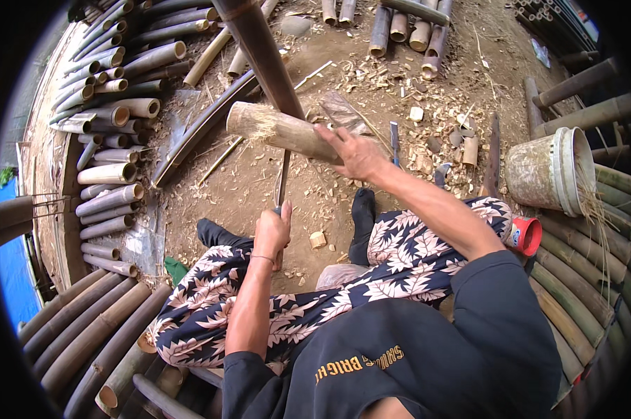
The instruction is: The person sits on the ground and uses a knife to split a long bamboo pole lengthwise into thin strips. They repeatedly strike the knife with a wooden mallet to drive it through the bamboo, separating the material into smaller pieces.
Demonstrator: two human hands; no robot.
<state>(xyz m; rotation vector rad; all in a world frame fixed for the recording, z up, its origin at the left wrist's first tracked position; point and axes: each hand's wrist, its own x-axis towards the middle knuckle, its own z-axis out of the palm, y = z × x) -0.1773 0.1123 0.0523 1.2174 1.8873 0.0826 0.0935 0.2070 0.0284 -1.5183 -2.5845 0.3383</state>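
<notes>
My left hand (272, 229) is closed round the handle of a knife-like tool with a long narrow blade (283, 178). The blade points away from me, up to the underside of a short bamboo section (291, 134). That section lies nearly level, with frayed fibres near its left end. My right hand (357, 155) grips its right end, fingers over the top. Behind the section a thick dark bamboo pole (259, 49) slants down from the top edge. Whether the section touches the pole I cannot tell. The blade's tip is hidden behind the section.
Stacked bamboo sections (113, 112) line the left. A blue-handled chisel (395, 143) lies on the chip-strewn ground beyond my right hand. A dirty white bucket (545, 171) and a red container (526, 236) are at right, by a bamboo slat surface (574, 272). Several pieces (420, 35) lie far off.
</notes>
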